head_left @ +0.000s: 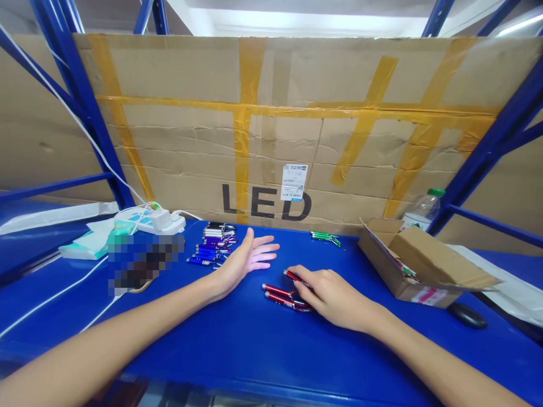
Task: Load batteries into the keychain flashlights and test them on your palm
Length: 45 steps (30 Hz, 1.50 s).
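Observation:
My right hand (335, 297) has its fingers closed on a red keychain flashlight (290, 274), a slim metal tube with a silver end. Two more red flashlights (278, 295) lie side by side just left of that hand, their clips partly under its fingers. Held edge-on with fingers spread, my left hand (250, 257) is empty. To its left lies a column of similar flashlights (212, 243) in black, silver, purple and blue, several in all; the wrist and thumb are close to their clip ends. Green flashlights (324, 237) lie farther back, right of centre.
An open cardboard box (394, 265) with small items inside stands at the right, beside a black mouse (466, 315) and a green-capped bottle (426, 209). A white power strip (169, 224) with cables and a blurred phone-like object (146, 265) are at left. A large carton (190, 141) walls the back.

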Tool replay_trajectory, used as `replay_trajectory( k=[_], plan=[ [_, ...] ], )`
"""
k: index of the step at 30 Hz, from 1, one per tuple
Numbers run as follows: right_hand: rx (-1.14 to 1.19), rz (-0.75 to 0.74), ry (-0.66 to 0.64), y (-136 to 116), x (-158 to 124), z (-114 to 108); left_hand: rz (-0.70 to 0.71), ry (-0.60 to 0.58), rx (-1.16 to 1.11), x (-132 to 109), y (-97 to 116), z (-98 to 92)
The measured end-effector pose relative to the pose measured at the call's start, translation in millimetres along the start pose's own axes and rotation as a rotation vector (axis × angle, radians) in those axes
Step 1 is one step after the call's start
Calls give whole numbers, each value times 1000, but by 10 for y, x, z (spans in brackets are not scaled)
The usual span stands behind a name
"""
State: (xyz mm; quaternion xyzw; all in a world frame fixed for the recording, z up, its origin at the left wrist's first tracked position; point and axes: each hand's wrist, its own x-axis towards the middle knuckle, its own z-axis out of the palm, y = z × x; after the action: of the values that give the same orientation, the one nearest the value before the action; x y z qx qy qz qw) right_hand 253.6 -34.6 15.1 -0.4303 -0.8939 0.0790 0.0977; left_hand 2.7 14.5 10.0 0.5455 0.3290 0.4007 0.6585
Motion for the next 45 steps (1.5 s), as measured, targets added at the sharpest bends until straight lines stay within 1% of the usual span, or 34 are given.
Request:
replay_trajectory(
  k=[5,10,12,16,22,25,29,35,39,42,45],
  plan=[
    [-38,-44,14,27,-1,5,-1,-6,14,-29,9,17],
    [53,-40,61,63,-8,30,-4,-11,22,-43,20,28],
    [57,-51,67,87,-9,47,2,-9,27,-35,19,23],
    [8,-92,57,123,-2,78,7,5,43,-12,10,12],
    [-70,-80,82,103,25,67,-10,12,49,-11,-8,22],
    [-6,-115,98,65,25,34,-8,4,50,-16,-11,29],
    [85,-209,67,11,9,13,0,12,52,-11,-5,32],
    [158,-232,51,-7,-6,15,6,23,54,9,-19,1],
    [177,-285,38,-37,-4,-9,0,9,49,3,-32,-8],
    [187,-287,57,-60,-4,-17,-7,11,52,-8,-29,7],
    [222,-246,125,-59,-13,-5,-5,21,55,-9,-16,21]
  ],
)
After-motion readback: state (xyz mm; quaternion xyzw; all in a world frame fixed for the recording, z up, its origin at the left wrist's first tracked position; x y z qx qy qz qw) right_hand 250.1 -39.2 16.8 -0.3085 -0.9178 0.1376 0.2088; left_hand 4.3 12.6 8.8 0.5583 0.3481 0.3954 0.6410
